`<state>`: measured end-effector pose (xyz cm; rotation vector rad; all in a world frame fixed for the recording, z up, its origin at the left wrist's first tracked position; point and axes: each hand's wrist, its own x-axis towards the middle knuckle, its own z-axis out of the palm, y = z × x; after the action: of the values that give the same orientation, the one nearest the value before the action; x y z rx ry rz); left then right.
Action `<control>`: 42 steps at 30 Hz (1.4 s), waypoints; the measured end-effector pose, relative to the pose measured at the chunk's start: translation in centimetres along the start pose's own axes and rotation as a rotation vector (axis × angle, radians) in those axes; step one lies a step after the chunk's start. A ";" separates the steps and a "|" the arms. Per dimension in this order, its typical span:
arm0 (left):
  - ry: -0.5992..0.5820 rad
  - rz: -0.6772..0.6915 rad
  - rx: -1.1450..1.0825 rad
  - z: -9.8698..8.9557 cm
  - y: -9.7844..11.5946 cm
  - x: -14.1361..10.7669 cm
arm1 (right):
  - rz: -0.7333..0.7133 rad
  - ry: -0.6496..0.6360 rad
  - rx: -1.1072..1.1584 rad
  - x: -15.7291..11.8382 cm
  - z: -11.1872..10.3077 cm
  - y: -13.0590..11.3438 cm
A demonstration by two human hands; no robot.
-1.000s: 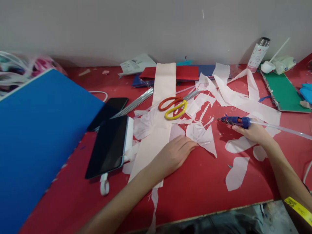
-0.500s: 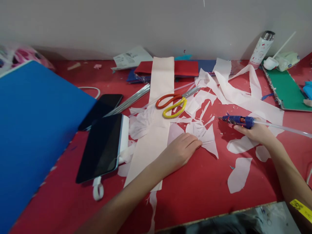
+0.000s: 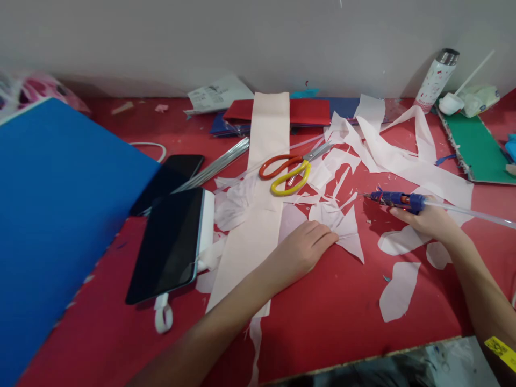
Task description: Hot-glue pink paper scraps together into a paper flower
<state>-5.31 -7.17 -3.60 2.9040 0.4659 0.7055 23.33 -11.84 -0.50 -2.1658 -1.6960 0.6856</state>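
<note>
Gripping blue glue gun [image 3: 397,200], left hand [image 3: 304,248] apparently hiding petal edge [image 3: 328,215]

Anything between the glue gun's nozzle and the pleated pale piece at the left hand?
Only a thin pale strip lies between the glue gun in the right hand and the pleated piece; nothing taller shows there.

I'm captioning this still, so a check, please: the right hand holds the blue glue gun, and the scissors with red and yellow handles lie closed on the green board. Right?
Not quite: in the head view, the scissors lie across the long pale strip.
</note>
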 end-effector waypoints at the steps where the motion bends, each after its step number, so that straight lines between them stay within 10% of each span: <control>1: -0.005 0.013 0.017 -0.1 0.0 0.0 | -0.006 0.004 0.001 0.0 0.0 0.1; 42: -0.108 -0.010 0.079 -0.5 -0.5 0.0 | 0.027 0.037 -0.020 -0.2 0.0 -0.3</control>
<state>-5.69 -6.67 -3.25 2.9916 0.5062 0.5368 23.09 -11.97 -0.28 -2.2053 -1.6651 0.6340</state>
